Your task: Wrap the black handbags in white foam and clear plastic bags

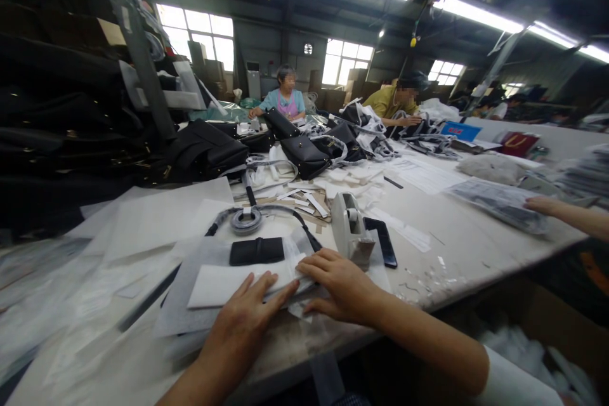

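My left hand (243, 322) lies on a folded white foam sheet (214, 285), fingers spread and holding nothing. At the sheet's right end rests my right hand (340, 285), its fingers stretched over the edge and its thumb apart. Just beyond the foam is a small black pouch (257, 251) with a band round its middle. Thin translucent wrapping paper (178, 314) lies under these things. A black strap with a wrapped ring (246, 220) stretches behind the pouch. Close to my right hand stand a tape dispenser (349, 222) and a dark phone (382, 241).
Black bags (304, 155) are heaped across the table. More black goods (71, 120) are stacked at left, beside white sheets (166, 216). Two people work at the far side. At right, another person's hand (542, 205) touches a plastic-wrapped package (499, 203). A metal post (143, 51) rises at left.
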Tool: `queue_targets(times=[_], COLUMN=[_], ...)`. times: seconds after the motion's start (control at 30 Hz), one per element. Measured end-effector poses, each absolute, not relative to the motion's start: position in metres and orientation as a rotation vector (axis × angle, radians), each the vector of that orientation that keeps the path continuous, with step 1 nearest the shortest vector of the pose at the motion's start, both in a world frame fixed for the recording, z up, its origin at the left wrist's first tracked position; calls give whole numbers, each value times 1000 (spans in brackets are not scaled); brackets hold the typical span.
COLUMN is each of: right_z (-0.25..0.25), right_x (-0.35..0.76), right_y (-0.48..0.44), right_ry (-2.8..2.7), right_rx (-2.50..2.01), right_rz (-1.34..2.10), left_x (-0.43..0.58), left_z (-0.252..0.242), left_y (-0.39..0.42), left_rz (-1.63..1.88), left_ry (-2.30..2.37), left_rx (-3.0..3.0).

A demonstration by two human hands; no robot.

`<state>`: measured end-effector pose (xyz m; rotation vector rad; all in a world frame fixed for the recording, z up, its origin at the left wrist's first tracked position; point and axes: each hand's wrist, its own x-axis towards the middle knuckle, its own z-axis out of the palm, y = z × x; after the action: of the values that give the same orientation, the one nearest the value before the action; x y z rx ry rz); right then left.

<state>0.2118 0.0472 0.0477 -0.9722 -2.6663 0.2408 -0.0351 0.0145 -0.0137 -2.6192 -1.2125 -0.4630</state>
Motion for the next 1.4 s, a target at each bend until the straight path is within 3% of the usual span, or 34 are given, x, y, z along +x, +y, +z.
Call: queue_targets(times=[0.33,0.67,1.07,1.4], right_z=[32,60,-1,34], right_x=[194,227,199,225], right_y=[66,65,50,44], right_ry=[-2762,-2630,-2473,-2561], right_rx=[-1113,-848,-1104,-935], right_rz=[-113,615,-225,348], left_x=[-35,-36,-32,-31], left_z=[-12,-16,-12,-16], left_y=[15,15,13,12], left_rz=[-433,-436,-415,-485], left_ry=[-1143,-1109,-1182,-1128], left_rx=[-2598,-2563,-2602,-2535])
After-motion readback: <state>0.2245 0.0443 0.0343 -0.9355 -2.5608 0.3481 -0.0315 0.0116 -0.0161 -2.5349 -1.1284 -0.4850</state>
